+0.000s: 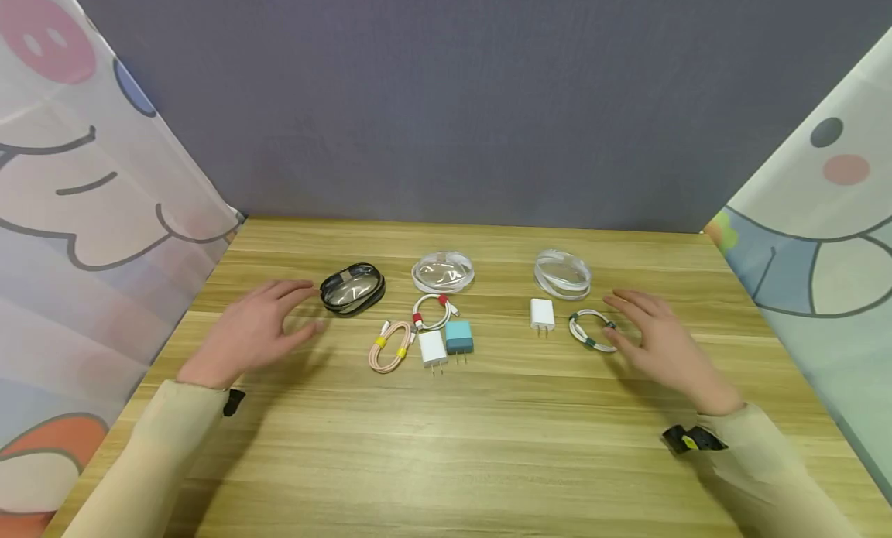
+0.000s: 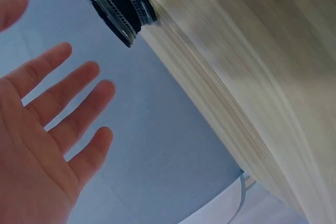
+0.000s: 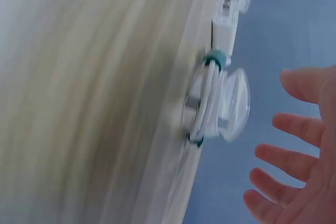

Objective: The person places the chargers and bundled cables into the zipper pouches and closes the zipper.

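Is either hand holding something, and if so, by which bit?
Nothing is held. The left hand hovers near the black-edged clear pouch, and the right hand hovers near the green-banded white cable.

Place: screened tabletop booth, from what I see; building type I can't tell
Table (image 1: 446, 445): wood-grain
Backdrop (image 1: 446, 97): plain grey-blue
Side sheets (image 1: 118, 190): cartoon prints

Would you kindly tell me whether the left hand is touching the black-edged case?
Apart. In the left wrist view, the backdrop shows plainly between the left hand and the black-edged case.
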Tool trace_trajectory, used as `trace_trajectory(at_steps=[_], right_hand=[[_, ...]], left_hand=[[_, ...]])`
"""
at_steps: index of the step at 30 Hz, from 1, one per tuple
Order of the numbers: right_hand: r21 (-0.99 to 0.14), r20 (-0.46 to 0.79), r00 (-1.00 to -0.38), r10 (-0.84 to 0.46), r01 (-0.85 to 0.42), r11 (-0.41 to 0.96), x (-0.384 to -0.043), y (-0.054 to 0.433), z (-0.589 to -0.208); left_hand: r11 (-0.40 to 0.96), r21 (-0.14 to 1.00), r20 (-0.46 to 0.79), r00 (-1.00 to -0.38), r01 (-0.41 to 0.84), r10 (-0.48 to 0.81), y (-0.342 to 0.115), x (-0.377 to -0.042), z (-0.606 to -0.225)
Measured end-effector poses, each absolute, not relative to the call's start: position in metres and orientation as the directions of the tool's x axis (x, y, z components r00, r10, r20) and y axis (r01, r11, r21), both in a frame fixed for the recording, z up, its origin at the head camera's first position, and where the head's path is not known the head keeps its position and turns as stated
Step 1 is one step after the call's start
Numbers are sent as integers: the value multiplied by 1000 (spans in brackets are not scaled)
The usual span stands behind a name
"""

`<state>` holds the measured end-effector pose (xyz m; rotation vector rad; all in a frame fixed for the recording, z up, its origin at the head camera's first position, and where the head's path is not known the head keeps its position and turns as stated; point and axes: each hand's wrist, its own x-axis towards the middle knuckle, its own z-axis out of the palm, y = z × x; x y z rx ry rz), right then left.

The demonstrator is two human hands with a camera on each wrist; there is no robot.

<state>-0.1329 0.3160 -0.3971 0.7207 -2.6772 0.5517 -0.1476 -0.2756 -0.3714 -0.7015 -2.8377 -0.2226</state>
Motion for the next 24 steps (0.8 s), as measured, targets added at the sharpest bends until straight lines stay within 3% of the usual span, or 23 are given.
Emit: trace_trajectory(at_steps=[8, 24], right_hand=[[-317, 440, -793, -422, -576, 753, -135, 291, -399], [-410, 386, -781, -492, -622, 666, -144, 240, -404]], left_hand=[[867, 180, 206, -879, 465, 430, -271, -153, -372], [821, 340, 180, -888, 459, 422, -272, -180, -384]])
